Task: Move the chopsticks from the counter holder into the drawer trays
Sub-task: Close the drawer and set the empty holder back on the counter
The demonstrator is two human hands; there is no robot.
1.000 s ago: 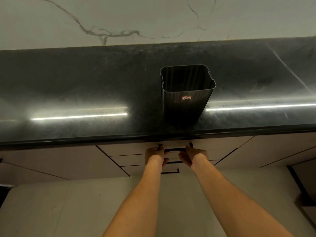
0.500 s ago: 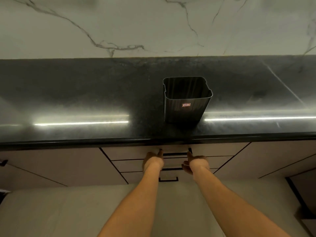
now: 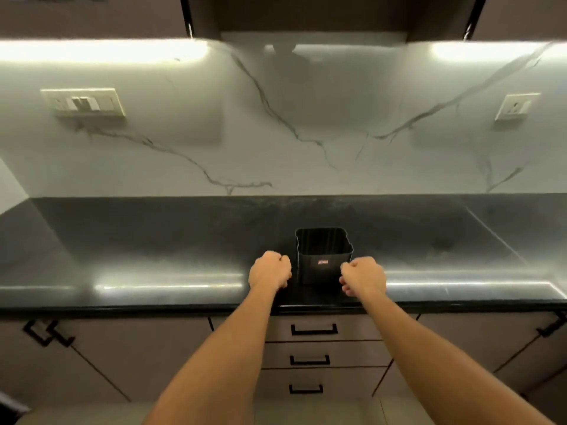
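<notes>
A dark square holder (image 3: pixel 322 256) with a small red label stands on the black counter (image 3: pixel 153 250) near its front edge; no chopsticks show inside it. My left hand (image 3: pixel 270 270) hovers just left of the holder with fingers curled into a fist, holding nothing. My right hand (image 3: pixel 363 280) hangs just right of it, also curled and holding nothing. Below the counter edge the top drawer (image 3: pixel 352 328), with a black handle (image 3: pixel 314 329), is closed, so the trays are hidden.
Two more closed drawers (image 3: pixel 310 360) sit under the top one, with cabinet doors on both sides. A marble backsplash (image 3: pixel 291 133) with switch plates rises behind the counter, under lit upper cabinets.
Both hands have left the top drawer handle and risen above the counter to either side of the holder. The view has tilted upward, showing the backsplash.
</notes>
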